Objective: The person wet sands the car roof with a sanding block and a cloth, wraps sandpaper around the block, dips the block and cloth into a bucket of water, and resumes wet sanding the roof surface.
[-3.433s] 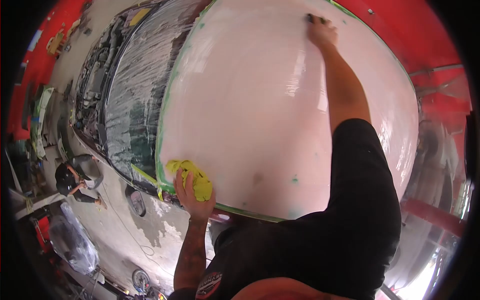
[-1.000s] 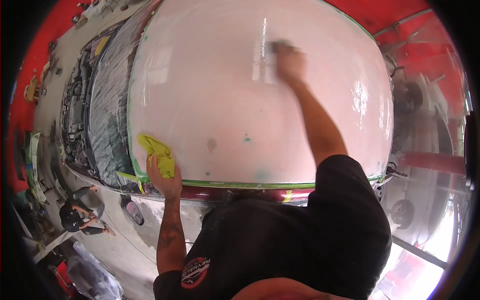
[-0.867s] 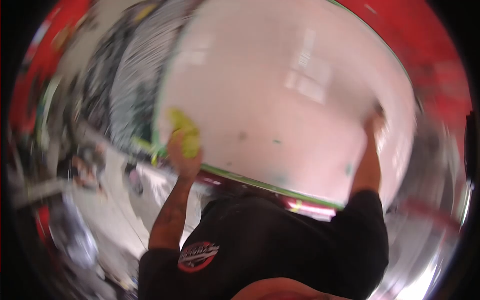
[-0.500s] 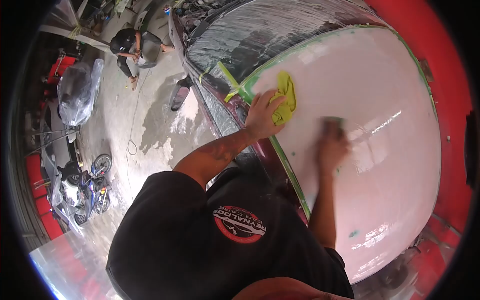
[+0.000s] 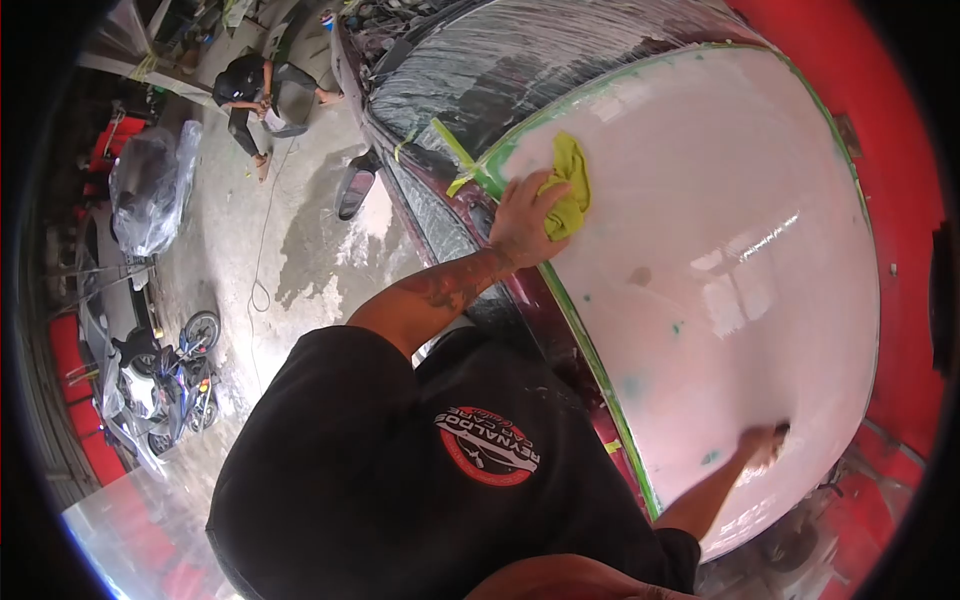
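A large pinkish-white car roof panel [image 5: 680,180], edged with green tape, fills the right half of the head view, with a few green spots on its surface. My left hand [image 5: 527,222] rests at the panel's near edge, fingers wrapped round a crumpled yellow-green cloth [image 5: 570,195]. Low on the panel, my right hand [image 5: 762,445] grips a small dark block [image 5: 782,429], of which only an end shows, and lies against the wet, shiny surface.
Plastic film [image 5: 500,65] covers the windshield above the panel. A person [image 5: 250,90] sits on the floor at upper left. A side mirror [image 5: 356,187], a cable [image 5: 262,270], a motorcycle [image 5: 185,385] and a plastic-wrapped object [image 5: 150,190] are at left. A red wall [image 5: 900,230] stands at right.
Since half a second ago, my right hand has swept down and to the right across the panel with the dark block. My left hand stays on the cloth. Earlier, the whole view turned.
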